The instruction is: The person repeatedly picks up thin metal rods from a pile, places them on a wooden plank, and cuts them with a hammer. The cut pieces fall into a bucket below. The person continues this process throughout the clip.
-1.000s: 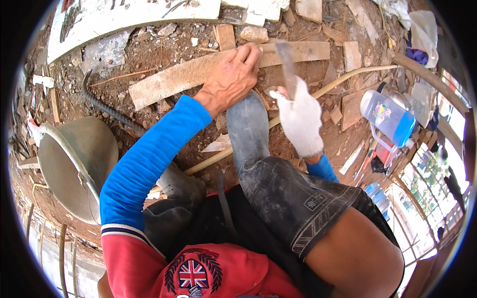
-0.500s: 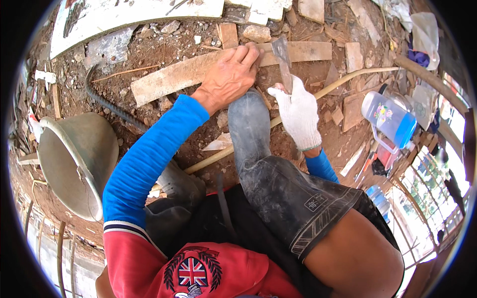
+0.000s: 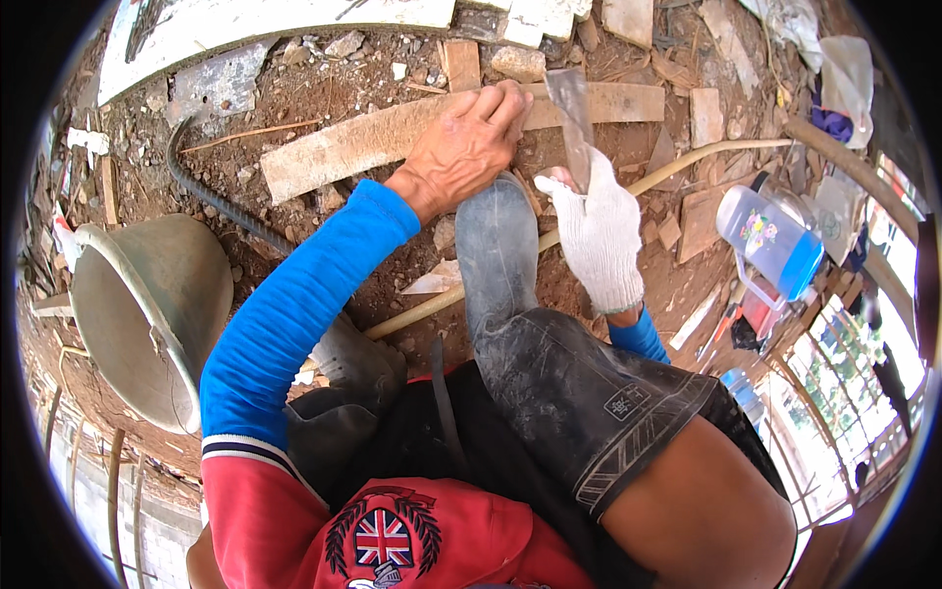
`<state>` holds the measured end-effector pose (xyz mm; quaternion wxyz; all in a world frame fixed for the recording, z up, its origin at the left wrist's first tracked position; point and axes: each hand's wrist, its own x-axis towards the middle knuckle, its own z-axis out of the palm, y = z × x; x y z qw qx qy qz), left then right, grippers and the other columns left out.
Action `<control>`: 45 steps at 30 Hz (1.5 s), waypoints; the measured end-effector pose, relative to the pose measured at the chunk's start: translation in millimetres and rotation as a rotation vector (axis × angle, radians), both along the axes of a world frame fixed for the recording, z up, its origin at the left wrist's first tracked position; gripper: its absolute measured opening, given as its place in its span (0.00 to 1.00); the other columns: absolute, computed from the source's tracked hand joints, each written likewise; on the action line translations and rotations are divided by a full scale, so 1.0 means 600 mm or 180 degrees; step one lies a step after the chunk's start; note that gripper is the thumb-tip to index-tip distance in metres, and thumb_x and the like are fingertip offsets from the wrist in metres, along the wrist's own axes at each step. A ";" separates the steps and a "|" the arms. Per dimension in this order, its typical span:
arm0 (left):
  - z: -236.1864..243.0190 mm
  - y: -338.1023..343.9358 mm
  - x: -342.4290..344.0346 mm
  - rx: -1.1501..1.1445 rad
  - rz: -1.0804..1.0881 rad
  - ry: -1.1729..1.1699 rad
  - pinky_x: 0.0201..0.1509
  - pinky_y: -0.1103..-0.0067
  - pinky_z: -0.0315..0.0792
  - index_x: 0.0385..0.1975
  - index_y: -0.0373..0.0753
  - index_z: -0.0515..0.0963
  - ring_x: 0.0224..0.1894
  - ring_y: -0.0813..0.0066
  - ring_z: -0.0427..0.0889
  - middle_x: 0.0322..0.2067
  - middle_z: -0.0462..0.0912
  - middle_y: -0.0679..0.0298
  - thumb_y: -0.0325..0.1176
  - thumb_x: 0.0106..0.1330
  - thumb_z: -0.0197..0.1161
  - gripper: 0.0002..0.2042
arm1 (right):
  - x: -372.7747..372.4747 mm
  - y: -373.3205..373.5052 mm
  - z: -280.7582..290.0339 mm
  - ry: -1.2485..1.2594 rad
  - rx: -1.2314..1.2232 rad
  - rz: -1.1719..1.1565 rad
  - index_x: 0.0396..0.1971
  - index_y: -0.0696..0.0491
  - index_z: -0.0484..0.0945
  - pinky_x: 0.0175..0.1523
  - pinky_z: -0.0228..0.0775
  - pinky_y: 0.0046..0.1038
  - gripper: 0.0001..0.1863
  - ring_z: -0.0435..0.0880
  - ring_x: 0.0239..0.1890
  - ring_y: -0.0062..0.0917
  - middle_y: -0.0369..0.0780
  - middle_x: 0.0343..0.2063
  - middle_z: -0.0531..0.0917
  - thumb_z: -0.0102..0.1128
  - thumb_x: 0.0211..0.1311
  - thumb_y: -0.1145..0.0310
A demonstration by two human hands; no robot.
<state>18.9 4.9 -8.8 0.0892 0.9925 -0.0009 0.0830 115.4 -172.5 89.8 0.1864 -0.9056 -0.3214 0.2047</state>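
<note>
A long, pale wooden board (image 3: 339, 157) lies crosswise on the dirt ahead of me. My left hand (image 3: 469, 142), bare, is closed over the middle of it with curled fingers; the fingertips are hidden. In a white knit glove, my right hand (image 3: 596, 236) grips a blade tool (image 3: 572, 110) with a flat, dull metal blade. Its handle is mostly hidden in the fist. The blade stands up from the glove and crosses in front of the board, right of my left hand; I cannot tell whether they touch. My grey rubber boot (image 3: 496, 240) is just below my left hand.
A grey bucket (image 3: 162, 309) lies tipped at the left, near a bent dark bar (image 3: 221, 204). A yellowish pole (image 3: 677, 172) runs diagonally beneath my arms. At right sits a clear and blue jug (image 3: 770, 240). Wood scraps and rubble surround the board; a white panel (image 3: 265, 34) lies beyond.
My gloved right hand has shifted slightly right and down with the blade tool, the blade looking a little larger. My left hand keeps its hold on the board. The whole view has shifted slightly.
</note>
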 end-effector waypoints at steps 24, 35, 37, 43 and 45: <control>-0.003 0.006 -0.006 -0.0275 -0.0078 -0.0003 0.64 0.67 0.75 0.76 0.33 0.70 0.59 0.59 0.75 0.64 0.73 0.50 0.33 0.73 0.59 0.31 | 0.014 -0.033 0.006 0.0274 -0.0018 -0.0034 0.62 0.62 0.77 0.35 0.82 0.33 0.23 0.94 0.32 0.35 0.46 0.31 0.92 0.66 0.79 0.60; -0.002 -0.004 -0.005 -0.0103 -0.0053 -0.0078 0.62 0.69 0.75 0.74 0.33 0.73 0.57 0.59 0.76 0.64 0.73 0.49 0.34 0.74 0.58 0.29 | 0.008 -0.014 0.003 0.0091 -0.0657 -0.0037 0.61 0.61 0.77 0.36 0.81 0.45 0.28 0.92 0.33 0.48 0.51 0.28 0.88 0.68 0.76 0.52; 0.000 0.001 -0.008 -0.0172 -0.0035 0.0045 0.61 0.69 0.75 0.74 0.33 0.73 0.56 0.59 0.76 0.63 0.74 0.50 0.34 0.73 0.58 0.29 | -0.005 -0.014 0.020 0.0146 -0.0295 -0.0157 0.61 0.60 0.77 0.36 0.81 0.44 0.28 0.92 0.34 0.48 0.51 0.28 0.88 0.68 0.76 0.53; 0.005 0.008 -0.003 -0.0262 -0.0053 0.0019 0.60 0.69 0.75 0.74 0.33 0.73 0.55 0.60 0.76 0.63 0.73 0.51 0.33 0.73 0.58 0.29 | 0.012 -0.025 0.004 -0.0037 -0.0533 -0.0043 0.62 0.61 0.77 0.36 0.82 0.42 0.27 0.92 0.34 0.47 0.50 0.29 0.89 0.68 0.76 0.54; 0.001 0.010 -0.001 -0.0215 -0.0025 -0.0004 0.60 0.68 0.75 0.75 0.34 0.72 0.54 0.60 0.75 0.63 0.73 0.51 0.33 0.73 0.58 0.30 | 0.022 -0.032 -0.009 0.0068 -0.0545 0.0057 0.62 0.61 0.77 0.36 0.82 0.41 0.27 0.92 0.34 0.46 0.49 0.30 0.90 0.68 0.76 0.55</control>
